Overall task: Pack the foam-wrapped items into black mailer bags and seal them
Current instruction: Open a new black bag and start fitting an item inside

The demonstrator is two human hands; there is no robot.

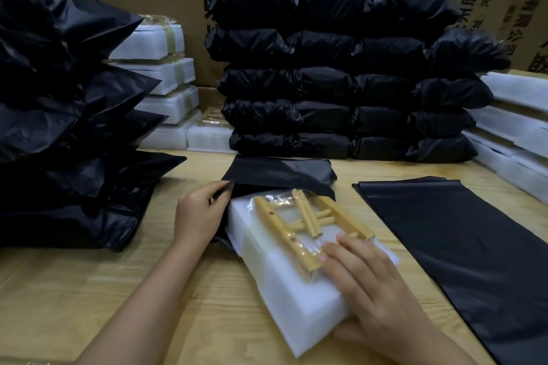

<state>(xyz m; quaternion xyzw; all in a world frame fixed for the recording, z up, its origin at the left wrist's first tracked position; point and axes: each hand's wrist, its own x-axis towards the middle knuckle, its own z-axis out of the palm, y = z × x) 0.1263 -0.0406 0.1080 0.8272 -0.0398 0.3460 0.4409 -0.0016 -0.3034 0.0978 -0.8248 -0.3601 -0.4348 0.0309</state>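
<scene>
Both hands work one black mailer bag (281,175) lying on the wooden table (222,320). The left hand (201,213) pinches the bag's mouth edge, holding it up. The right hand (376,287) grips the foam-wrapped item (284,287) at its near end, fingers on top and thumb beneath. The item's far end lies just inside the mouth.

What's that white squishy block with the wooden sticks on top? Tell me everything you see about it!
The white foam-wrapped rectangular block looks soft and thick. A clear plastic packet of pale wooden sticks sits on its top. It lies slanted on the light wooden table, its far end just inside the open black plastic mailer bag. The right hand grips its near end; the left hand pinches the bag's mouth.
</scene>
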